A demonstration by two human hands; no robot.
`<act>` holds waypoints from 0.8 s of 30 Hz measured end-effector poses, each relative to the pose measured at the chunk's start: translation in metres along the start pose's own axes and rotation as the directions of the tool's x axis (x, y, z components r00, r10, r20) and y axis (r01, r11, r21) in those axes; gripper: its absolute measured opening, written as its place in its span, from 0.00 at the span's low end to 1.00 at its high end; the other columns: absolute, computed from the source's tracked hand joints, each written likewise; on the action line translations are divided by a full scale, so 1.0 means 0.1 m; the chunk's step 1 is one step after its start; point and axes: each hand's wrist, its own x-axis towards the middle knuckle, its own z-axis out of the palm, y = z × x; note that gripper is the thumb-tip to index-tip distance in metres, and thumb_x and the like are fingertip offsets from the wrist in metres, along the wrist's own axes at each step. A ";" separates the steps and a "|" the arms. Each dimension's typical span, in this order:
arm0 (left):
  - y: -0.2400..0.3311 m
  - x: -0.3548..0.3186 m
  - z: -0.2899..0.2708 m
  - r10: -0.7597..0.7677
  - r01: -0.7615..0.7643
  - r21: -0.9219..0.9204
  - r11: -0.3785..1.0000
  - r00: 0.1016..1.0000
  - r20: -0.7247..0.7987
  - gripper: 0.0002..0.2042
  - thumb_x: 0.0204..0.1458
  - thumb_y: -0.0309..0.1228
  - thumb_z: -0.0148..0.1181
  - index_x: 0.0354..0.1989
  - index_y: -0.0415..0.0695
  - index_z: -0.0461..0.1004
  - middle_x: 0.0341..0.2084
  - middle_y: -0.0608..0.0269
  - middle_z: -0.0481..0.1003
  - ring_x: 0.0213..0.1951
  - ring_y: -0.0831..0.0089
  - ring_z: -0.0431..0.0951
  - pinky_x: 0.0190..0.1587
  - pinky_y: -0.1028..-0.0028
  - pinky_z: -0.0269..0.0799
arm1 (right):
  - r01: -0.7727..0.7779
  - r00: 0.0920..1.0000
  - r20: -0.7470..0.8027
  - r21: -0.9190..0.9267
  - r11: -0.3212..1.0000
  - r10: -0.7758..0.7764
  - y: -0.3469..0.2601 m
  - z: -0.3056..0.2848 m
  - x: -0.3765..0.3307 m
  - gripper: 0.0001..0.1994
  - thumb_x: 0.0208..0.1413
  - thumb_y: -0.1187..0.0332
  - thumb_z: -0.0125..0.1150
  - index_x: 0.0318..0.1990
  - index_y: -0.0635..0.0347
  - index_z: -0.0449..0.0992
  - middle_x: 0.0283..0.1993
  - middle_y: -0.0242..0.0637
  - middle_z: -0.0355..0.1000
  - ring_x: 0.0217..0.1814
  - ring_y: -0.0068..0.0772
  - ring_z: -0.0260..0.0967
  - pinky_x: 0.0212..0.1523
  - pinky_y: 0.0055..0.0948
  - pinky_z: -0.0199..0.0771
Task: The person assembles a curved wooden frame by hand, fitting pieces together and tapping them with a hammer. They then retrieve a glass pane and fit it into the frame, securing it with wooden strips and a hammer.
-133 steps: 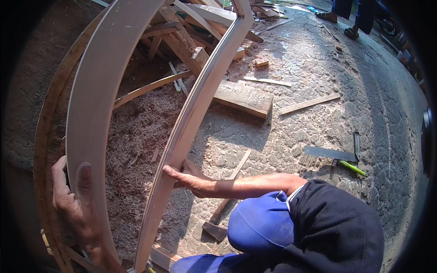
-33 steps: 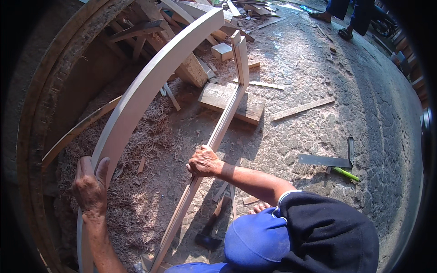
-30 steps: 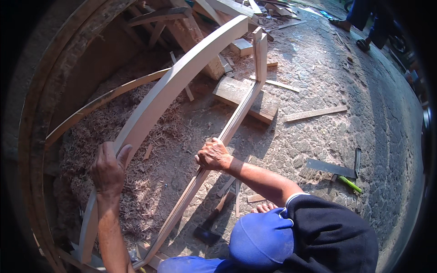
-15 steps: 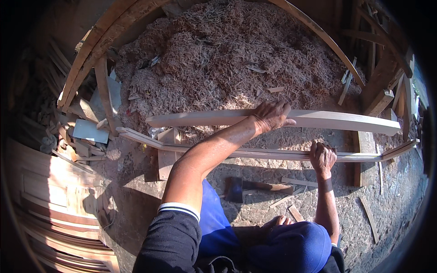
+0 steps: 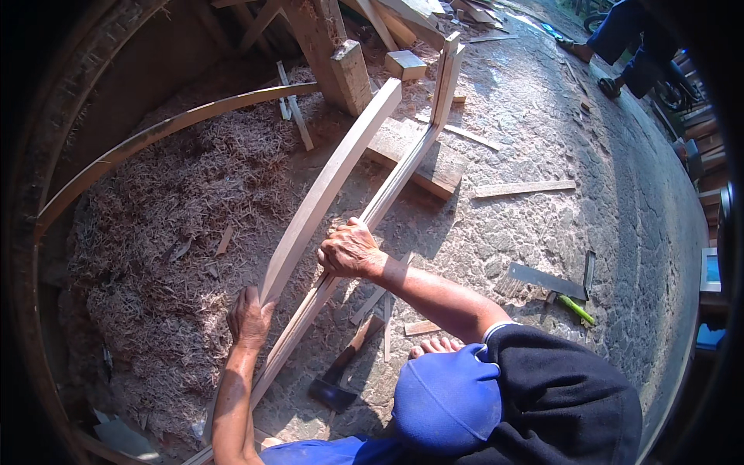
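My left hand [image 5: 249,319] is closed round the lower part of a pale, gently curved wooden board [image 5: 333,182]. Beside it runs a long wooden piece of several thin strips laid together [image 5: 399,174], its far end bent upward at an angle. My right hand [image 5: 349,248] grips this strip piece about midway, knuckles up. Near its far end the strip piece passes over a thick wooden block [image 5: 453,174] on the ground. The near ends of both pieces are partly hidden by my left arm. A hatchet [image 5: 360,345] with a wooden handle lies below my right hand.
A heap of wood shavings [image 5: 186,232] spreads on the left, crossed by a curved wooden strip [image 5: 178,120]. To the right lie a flat metal blade [image 5: 546,280], a green-handled tool [image 5: 575,310] and a loose slat [image 5: 523,188]. Another person's legs [image 5: 635,39] show at far right.
The view has swung right, so both wooden pieces now run diagonally. My left hand has shifted from the board's middle toward its near end. Both hands still hold their pieces.
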 end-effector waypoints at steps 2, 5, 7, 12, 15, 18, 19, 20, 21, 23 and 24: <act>0.01 0.04 0.00 0.048 -0.047 -0.012 0.999 0.987 0.151 0.22 0.53 0.43 0.70 0.44 0.42 0.68 0.39 0.47 0.75 0.42 0.42 0.79 0.40 0.49 0.75 | -0.006 1.000 -0.007 0.011 1.000 0.006 0.00 0.02 0.00 0.18 0.57 0.57 0.58 0.16 0.49 0.77 0.18 0.33 0.73 0.27 0.38 0.74 0.40 0.43 0.64; 0.02 0.12 -0.07 0.077 -0.080 0.021 0.997 0.993 0.093 0.21 0.54 0.41 0.70 0.44 0.42 0.67 0.38 0.47 0.76 0.41 0.42 0.80 0.38 0.50 0.76 | -0.023 1.000 0.015 0.001 1.000 0.023 -0.01 0.02 -0.01 0.17 0.58 0.56 0.58 0.18 0.49 0.76 0.19 0.30 0.72 0.30 0.36 0.75 0.39 0.42 0.64; 0.02 0.14 -0.13 0.093 -0.094 -0.007 0.996 0.995 -0.034 0.20 0.54 0.39 0.70 0.44 0.42 0.67 0.38 0.47 0.76 0.40 0.42 0.80 0.36 0.49 0.76 | 0.003 1.000 0.018 -0.011 1.000 -0.002 0.01 0.00 -0.01 0.18 0.58 0.55 0.58 0.18 0.49 0.76 0.19 0.31 0.73 0.29 0.36 0.74 0.38 0.42 0.64; 0.05 0.18 -0.12 0.214 -0.222 0.035 0.974 0.965 0.148 0.20 0.54 0.40 0.70 0.44 0.42 0.67 0.38 0.48 0.75 0.39 0.43 0.79 0.37 0.50 0.76 | 0.016 1.000 0.004 -0.014 1.000 -0.016 0.01 -0.03 0.00 0.17 0.56 0.56 0.59 0.17 0.49 0.75 0.18 0.32 0.72 0.27 0.37 0.74 0.36 0.42 0.64; -0.03 0.25 -0.10 0.092 -0.098 0.092 0.991 0.994 0.062 0.20 0.55 0.42 0.68 0.45 0.42 0.68 0.39 0.48 0.75 0.42 0.44 0.79 0.39 0.50 0.75 | 0.014 0.999 0.039 0.021 1.000 -0.015 0.02 -0.02 0.01 0.17 0.56 0.57 0.59 0.16 0.48 0.75 0.19 0.32 0.73 0.27 0.37 0.73 0.36 0.42 0.64; -0.07 0.25 -0.07 0.068 -0.074 0.105 0.992 0.996 0.064 0.21 0.57 0.43 0.66 0.47 0.42 0.68 0.40 0.48 0.75 0.43 0.45 0.79 0.40 0.49 0.75 | 0.002 0.999 0.053 -0.007 1.000 -0.001 0.01 0.00 0.00 0.17 0.56 0.57 0.59 0.16 0.48 0.76 0.19 0.31 0.73 0.27 0.37 0.73 0.36 0.41 0.64; -0.06 0.24 -0.06 0.053 -0.064 0.116 0.991 0.993 0.102 0.20 0.57 0.43 0.66 0.47 0.42 0.68 0.40 0.48 0.75 0.43 0.45 0.79 0.40 0.49 0.75 | -0.014 0.999 0.030 0.002 1.000 0.014 0.00 0.01 -0.01 0.17 0.56 0.57 0.59 0.16 0.48 0.76 0.19 0.31 0.73 0.27 0.37 0.74 0.38 0.42 0.65; -0.04 0.25 -0.07 0.017 -0.039 0.123 0.992 0.985 0.174 0.20 0.57 0.42 0.66 0.47 0.42 0.68 0.40 0.48 0.75 0.43 0.45 0.79 0.40 0.49 0.75 | -0.002 1.000 0.004 0.027 1.000 0.002 0.00 0.00 -0.01 0.17 0.56 0.57 0.58 0.16 0.49 0.76 0.19 0.31 0.73 0.28 0.37 0.74 0.39 0.42 0.65; 0.01 0.25 -0.06 0.028 -0.051 0.109 0.993 0.979 0.203 0.20 0.57 0.43 0.67 0.47 0.43 0.68 0.41 0.49 0.75 0.43 0.45 0.79 0.41 0.48 0.74 | -0.004 1.000 0.019 0.041 0.999 0.003 -0.01 0.00 -0.01 0.17 0.56 0.57 0.58 0.17 0.49 0.76 0.19 0.31 0.73 0.28 0.37 0.74 0.40 0.43 0.66; 0.07 0.32 -0.13 -0.030 0.011 0.128 0.992 0.988 0.152 0.20 0.56 0.43 0.67 0.48 0.44 0.68 0.42 0.49 0.75 0.43 0.44 0.79 0.42 0.48 0.74 | -0.008 0.999 0.053 0.021 1.000 0.007 0.00 0.00 -0.01 0.19 0.59 0.56 0.57 0.17 0.50 0.76 0.19 0.32 0.74 0.28 0.38 0.74 0.42 0.44 0.67; 0.10 0.35 -0.20 -0.073 0.053 0.117 0.992 0.983 0.170 0.20 0.56 0.43 0.67 0.48 0.44 0.68 0.43 0.49 0.75 0.43 0.44 0.79 0.42 0.47 0.74 | 0.014 1.000 0.023 0.037 0.999 -0.015 0.01 0.00 -0.02 0.19 0.59 0.56 0.57 0.17 0.50 0.76 0.19 0.32 0.74 0.28 0.38 0.74 0.42 0.44 0.67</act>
